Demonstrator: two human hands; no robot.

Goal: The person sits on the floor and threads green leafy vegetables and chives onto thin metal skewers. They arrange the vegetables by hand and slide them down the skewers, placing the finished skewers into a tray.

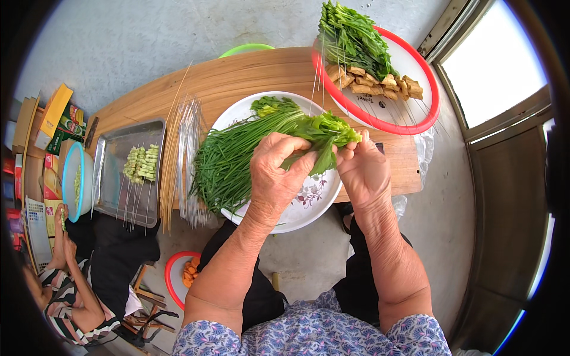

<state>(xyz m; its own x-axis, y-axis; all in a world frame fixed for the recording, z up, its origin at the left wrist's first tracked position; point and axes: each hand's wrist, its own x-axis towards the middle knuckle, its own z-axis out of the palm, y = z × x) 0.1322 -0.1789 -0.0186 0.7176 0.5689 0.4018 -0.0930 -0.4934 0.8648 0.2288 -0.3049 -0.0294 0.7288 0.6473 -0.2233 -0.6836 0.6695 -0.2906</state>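
Above a large white plate (311, 209) with a floral print, my left hand (280, 173) pinches a bunch of leafy greens (329, 129) between thumb and fingers. My right hand (367, 171) holds the pale stem end of the same bunch at its fingertips. Whether a thin skewer is also in my right hand cannot be made out. A heap of long green chives (240, 164) covers the plate's left side, partly behind my left hand. More pale leafy greens (271, 106) lie at the plate's far edge.
A red-rimmed tray (427, 89) holds skewered greens (356, 40) and tofu-skin rolls (369, 84). Metal skewers (189, 164) and bamboo skewers (170, 178) lie left, beside a metal tray (127, 204) with skewered green pieces (141, 163). A co-worker's hands (64, 236) hold a skewer near a blue-rimmed bowl (89, 178).
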